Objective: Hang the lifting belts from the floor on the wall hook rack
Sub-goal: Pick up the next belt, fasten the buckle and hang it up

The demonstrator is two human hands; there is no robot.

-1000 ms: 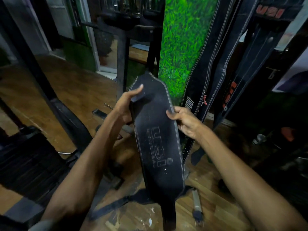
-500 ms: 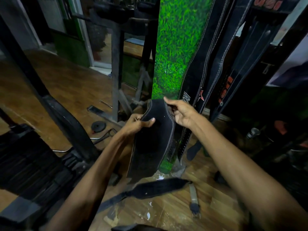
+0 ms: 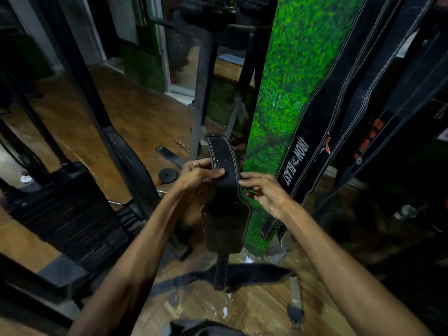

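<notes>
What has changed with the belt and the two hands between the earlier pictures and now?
Both hands slid from the wide padded part of the held belt to its narrow strap end. The left hand now pinches the strap, and the right hand touches its edge. The wide part now hangs low. The belt on the floor and the hanging belts stayed in place.

dim, murky; bowed wide-angle edges

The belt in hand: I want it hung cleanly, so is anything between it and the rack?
Cannot fully tell: the rack's hooks are out of view. Both hands, left and right, hold the belt beside the hanging belts, with nothing visible between.
</notes>
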